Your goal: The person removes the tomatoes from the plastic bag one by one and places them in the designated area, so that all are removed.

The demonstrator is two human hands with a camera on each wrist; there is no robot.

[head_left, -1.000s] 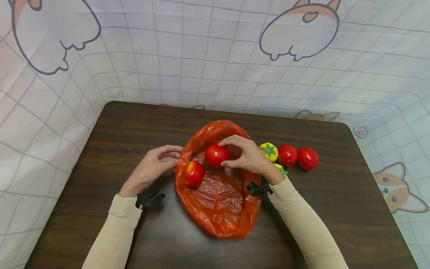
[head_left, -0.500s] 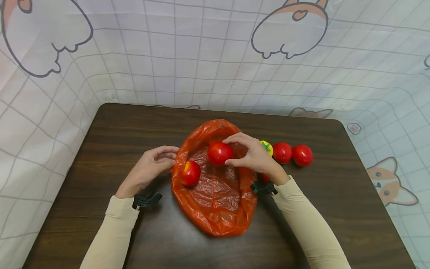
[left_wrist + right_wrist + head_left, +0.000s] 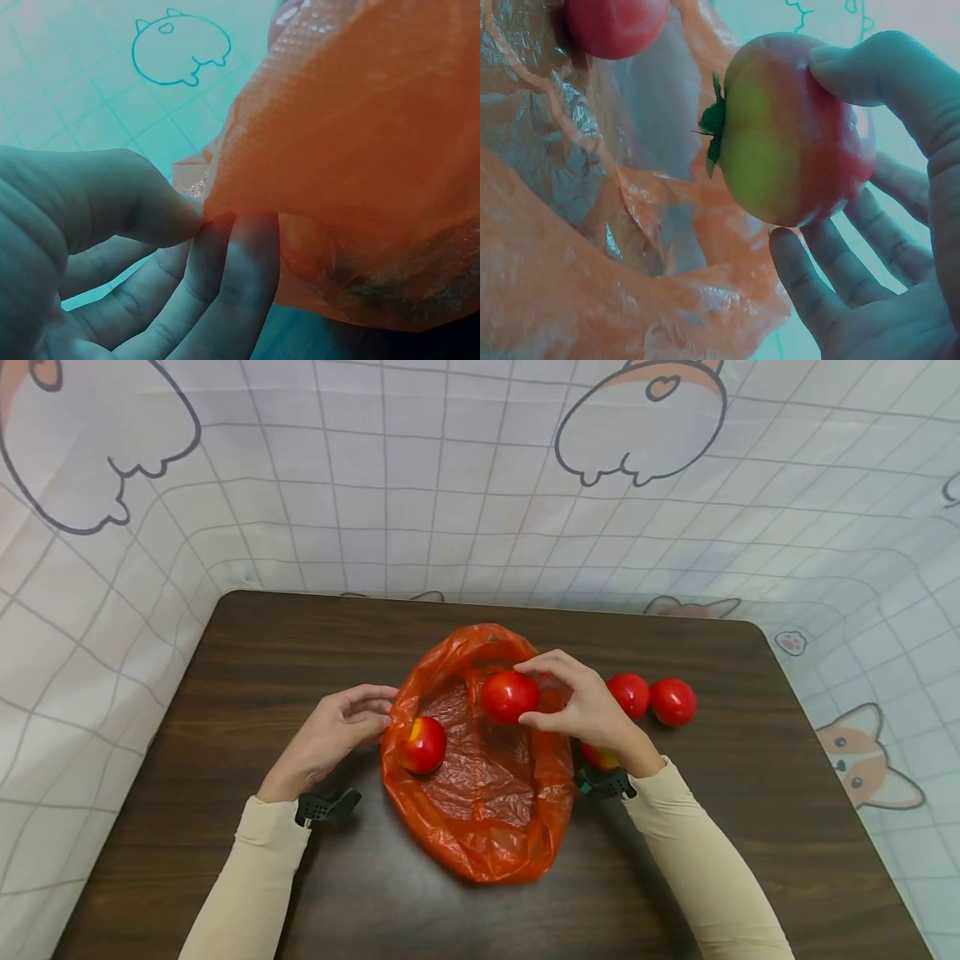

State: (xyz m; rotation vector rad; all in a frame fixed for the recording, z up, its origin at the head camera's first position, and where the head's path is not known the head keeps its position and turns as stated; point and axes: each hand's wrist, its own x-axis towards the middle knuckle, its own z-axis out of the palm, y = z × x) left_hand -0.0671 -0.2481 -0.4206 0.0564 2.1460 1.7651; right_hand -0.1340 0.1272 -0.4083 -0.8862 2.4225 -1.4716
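Note:
An orange plastic bag (image 3: pixel 480 860) lies with its mouth spread wide and its rim rolled outward. My left hand (image 3: pixel 330 735) pinches the left rim between thumb and fingers, which the left wrist view shows close up. Inside the bag, against that same side, sits one red and yellow tomato (image 3: pixel 424 745). My right hand (image 3: pixel 585 706) holds a second tomato (image 3: pixel 510 697) over the right part of the opening, thumb on one side and fingertips on the other. In the right wrist view its green leafy top faces the bag.
Beyond my right hand, two red tomatoes (image 3: pixel 673 702) lie side by side on the dark wooden table (image 3: pixel 750 827). Another tomato (image 3: pixel 600 756) is partly covered by my right wrist. A white checked cloth (image 3: pixel 480 510) hangs behind the table.
My right hand has drawn the held tomato rightward, away from the one in the bag and toward the right rim. My left hand keeps its place on the bag.

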